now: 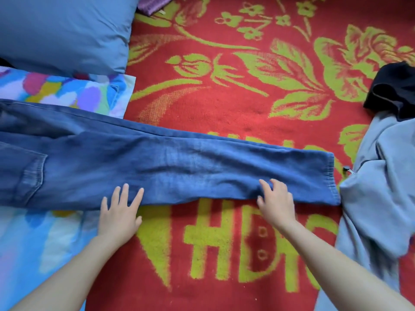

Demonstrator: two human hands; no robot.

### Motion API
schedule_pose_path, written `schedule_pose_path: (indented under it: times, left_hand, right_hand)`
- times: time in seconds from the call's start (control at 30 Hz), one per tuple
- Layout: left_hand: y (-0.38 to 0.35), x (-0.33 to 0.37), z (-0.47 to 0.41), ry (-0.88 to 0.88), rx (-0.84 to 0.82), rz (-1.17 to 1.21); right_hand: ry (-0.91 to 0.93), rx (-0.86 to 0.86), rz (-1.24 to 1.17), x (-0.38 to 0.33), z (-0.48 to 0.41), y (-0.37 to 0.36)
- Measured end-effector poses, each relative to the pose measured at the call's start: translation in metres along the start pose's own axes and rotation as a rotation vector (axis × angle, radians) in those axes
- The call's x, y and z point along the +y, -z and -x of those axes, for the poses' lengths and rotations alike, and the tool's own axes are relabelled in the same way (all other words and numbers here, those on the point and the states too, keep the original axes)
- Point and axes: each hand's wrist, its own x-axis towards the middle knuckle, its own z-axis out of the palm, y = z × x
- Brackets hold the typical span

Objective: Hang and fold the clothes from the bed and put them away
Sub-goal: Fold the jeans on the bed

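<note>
A pair of blue jeans [179, 167] lies flat across the bed, legs stacked together, the waist off to the left and the hems at the right. My left hand [120, 209] rests with straight, spread fingers on the near edge of the jeans around the thigh. Near the hems, my right hand [275, 199] lies on the same near edge with its fingers laid over the denim. A light grey-blue garment [379, 198] is heaped at the right, with a black garment [395, 88] above it.
The bed is covered by a red blanket with green flowers and letters [224, 104]. A blue pillow [65, 30] and a multicoloured cloth [67, 93] lie at the left. A bit of purple fabric [152, 4] shows at the top.
</note>
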Motion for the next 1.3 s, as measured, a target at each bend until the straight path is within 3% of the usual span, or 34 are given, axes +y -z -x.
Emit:
schedule_pose_path:
  times: [0.17,0.4,0.63,0.97,1.13,1.3]
  left_hand:
    - [0.001,-0.028,0.027,0.095,0.085,0.118]
    - [-0.003,-0.108,0.043,0.318,0.163,0.292]
    - [0.004,-0.218,0.038,0.481,0.317,0.523]
    - [0.037,-0.373,-0.022,0.493,0.414,0.678]
    - [0.034,-0.403,-0.065,0.409,0.266,1.151]
    - [0.033,-0.420,-0.089,0.572,0.216,1.513]
  right_hand:
    - [0.177,-0.053,-0.066,-0.077,0.026,-0.015]
    - [0.229,-0.028,-0.163,-0.173,0.038,0.004]
    - [0.280,-0.051,-0.076,-0.261,0.055,0.009]
    - [0.233,0.078,-0.215,-0.421,0.041,0.037]
    - [0.346,0.274,-0.186,-0.455,0.035,0.044]
    - [0.366,0.142,0.003,-0.444,-0.001,0.035]
